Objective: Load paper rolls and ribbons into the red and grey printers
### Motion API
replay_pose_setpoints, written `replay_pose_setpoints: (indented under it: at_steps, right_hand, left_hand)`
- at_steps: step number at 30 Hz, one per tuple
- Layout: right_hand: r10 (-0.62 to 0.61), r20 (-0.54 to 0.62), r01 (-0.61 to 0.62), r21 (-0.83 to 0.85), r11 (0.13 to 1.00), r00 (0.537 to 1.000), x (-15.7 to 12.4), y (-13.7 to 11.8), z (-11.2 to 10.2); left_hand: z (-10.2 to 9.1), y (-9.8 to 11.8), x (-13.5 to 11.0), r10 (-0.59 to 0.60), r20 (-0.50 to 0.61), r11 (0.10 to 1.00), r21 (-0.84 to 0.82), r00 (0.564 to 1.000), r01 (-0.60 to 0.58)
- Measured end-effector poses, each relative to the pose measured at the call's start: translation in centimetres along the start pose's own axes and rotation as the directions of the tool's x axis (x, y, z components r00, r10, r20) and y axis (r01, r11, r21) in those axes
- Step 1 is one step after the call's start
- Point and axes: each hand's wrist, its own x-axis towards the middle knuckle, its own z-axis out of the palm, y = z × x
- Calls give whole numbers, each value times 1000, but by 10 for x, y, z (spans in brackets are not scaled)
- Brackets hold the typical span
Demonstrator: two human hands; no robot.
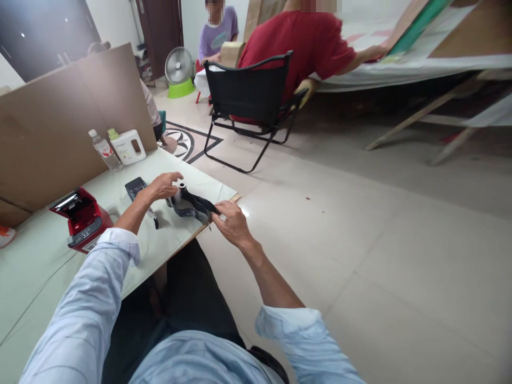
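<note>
My left hand (162, 186) rests on one end of a black strap-like object (192, 205) with a small white cylinder (182, 187) standing at its far end, fingers curled round it. My right hand (231, 220) pinches the strap's near end at the table's edge. The object lies on the pale green table (36, 266). A dark flat device (135, 188) lies just behind my left wrist.
A red label printer (82, 217) with its lid up stands at the left. A water bottle (105, 151) and a white jug (128, 146) stand by a cardboard screen (60, 128). A black folding chair (250, 101) and two seated people are across the tiled floor.
</note>
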Motion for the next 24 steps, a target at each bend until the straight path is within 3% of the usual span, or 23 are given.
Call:
replay_pose_setpoints:
  at_steps: [5, 13, 18, 21, 24]
  right_hand:
    - [-25, -23, 25, 12, 1000, 999, -4, -2, -2]
    - [7, -164, 0, 40, 999, 986, -15, -7, -3]
    - [29, -281, 3, 115, 993, 959, -17, -36, -9]
    - [-36, -247, 73, 143, 987, 968, -14, -62, -10]
    - [-99, -139, 120, 154, 981, 985, -10, -83, -9]
  left_hand:
    - [3, -3, -33, -46, -4, 993, 112, 999, 47]
    - [32, 4, -46, -105, -157, 976, 172, 982, 131]
    - [29, 4, -59, -77, -173, 984, 146, 982, 103]
    - [22, 10, -69, -29, -188, 985, 162, 982, 61]
    - [11, 19, -82, 25, -199, 986, 168, 980, 8]
